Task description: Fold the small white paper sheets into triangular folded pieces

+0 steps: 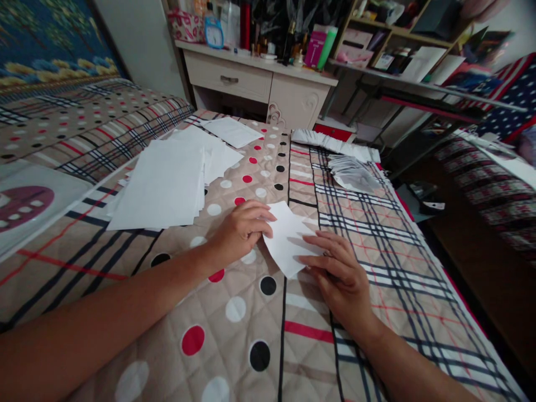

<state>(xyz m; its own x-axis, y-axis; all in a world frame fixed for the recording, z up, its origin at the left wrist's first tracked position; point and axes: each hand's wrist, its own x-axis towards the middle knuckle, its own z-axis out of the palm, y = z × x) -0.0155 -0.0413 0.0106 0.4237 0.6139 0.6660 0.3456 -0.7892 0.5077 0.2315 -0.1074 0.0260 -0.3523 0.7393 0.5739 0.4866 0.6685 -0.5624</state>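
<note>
the person works a small white sheet [288, 237] flat on the quilt [234, 335], near the middle of the bed. the left hand [240, 229] rests on the sheet's left edge, fingers curled and close together, tips pinning the paper down. the right hand [335, 268] lies on the sheet's near right part, fingers spread a little and pressed flat; neither hand lifts the paper. the sheet sits tilted, one corner pointing near, and it looks as if a fold is being pressed in, though the crease itself cannot be made out. to do this well, the edges likely need to line up before any pressure goes on, with one hand anchoring while the other runs along the fold; the soft quilt gives under the fingers, so firm, slow strokes would help. a stack of sheets [163, 184] lies far left, and a fanned pile of folded pieces [352, 170] far right.
</note>
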